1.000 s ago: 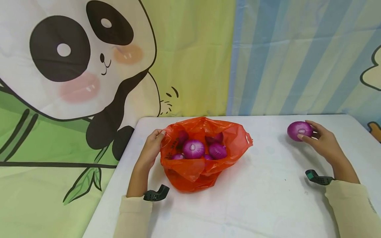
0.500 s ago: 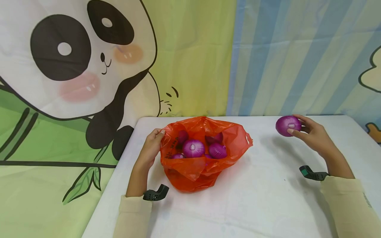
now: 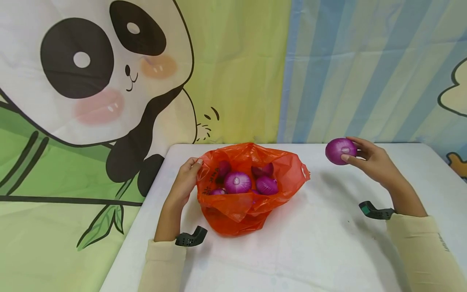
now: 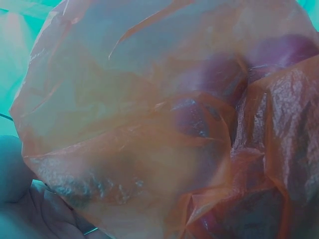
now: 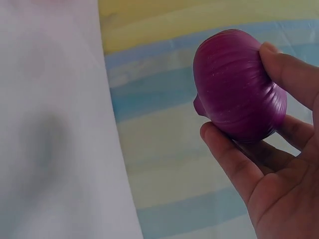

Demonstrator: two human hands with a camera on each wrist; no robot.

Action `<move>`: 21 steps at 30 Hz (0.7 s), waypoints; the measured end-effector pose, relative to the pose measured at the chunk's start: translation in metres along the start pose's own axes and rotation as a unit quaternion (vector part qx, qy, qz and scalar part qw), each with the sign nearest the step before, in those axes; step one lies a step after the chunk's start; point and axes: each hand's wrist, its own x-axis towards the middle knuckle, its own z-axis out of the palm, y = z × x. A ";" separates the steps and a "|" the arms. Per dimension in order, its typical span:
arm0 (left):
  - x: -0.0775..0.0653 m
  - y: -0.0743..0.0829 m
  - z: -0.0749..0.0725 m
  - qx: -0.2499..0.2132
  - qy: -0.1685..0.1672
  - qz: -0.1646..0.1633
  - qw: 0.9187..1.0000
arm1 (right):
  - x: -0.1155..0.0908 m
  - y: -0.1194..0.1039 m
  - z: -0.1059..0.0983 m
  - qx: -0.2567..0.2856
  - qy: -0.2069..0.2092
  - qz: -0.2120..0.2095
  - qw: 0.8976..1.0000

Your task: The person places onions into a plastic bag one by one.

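A red plastic bag point(image 3: 233, 221) stands with its mouth spread wide on the white table. Several purple onions point(image 3: 237, 182) lie inside it, some partly hidden by the bag's front fold. My left hand point(image 3: 185, 180) pinches the bag's left rim between thumb and fingers; in the left wrist view the thin film of the bag point(image 4: 114, 124) fills most of the picture. Well to the right of the bag, my right hand point(image 3: 372, 164) holds one purple onion point(image 3: 339, 151) above the table. The right wrist view shows thumb and fingers around that onion point(image 5: 234, 84).
The white table point(image 3: 310, 251) reaches back to a printed cloth backdrop point(image 3: 237, 73) with a panda and stripes. A dark wrist camera point(image 3: 191, 237) sits on the left wrist, another wrist camera point(image 3: 375, 211) on the right.
My right hand has moved left and slightly farther back, carrying the onion closer to the bag. The left hand and the bag have stayed in place.
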 end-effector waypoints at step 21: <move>-0.002 0.002 0.001 -0.001 0.000 0.004 1.000 | 0.011 -0.061 0.019 0.051 -0.029 -0.063 0.996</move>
